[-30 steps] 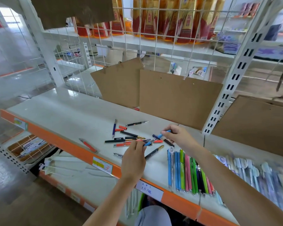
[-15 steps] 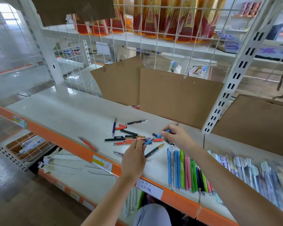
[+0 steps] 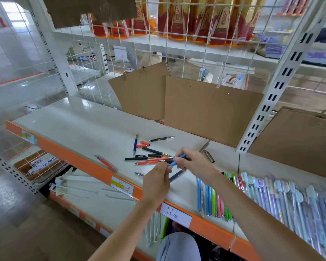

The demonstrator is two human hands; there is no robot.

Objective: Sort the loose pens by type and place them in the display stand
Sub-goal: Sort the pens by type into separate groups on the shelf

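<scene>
blue pen (image 3: pixel 177 160) — now between both hands

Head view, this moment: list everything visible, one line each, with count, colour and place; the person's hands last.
Light blue pen: one, held by both hands above the loose pile.
Loose pens: about ten, black, orange-red, dark blue, scattered mid-shelf.
Orange-red pen: one, alone near the shelf's front edge.
Sorted row of slim pens: blue, green, pink, side by side, right of the hands.
Pastel packaged pens: many, lilac and pale blue, far right.
White metal shelf with orange edge: one, under everything.
Brown cardboard sheets: several, leaning at the back.
Red-and-gold packets: a row, upper shelf behind the wire grid.
Left hand: pinches the pen's lower end.
Right hand: grip on its upper end.
</scene>
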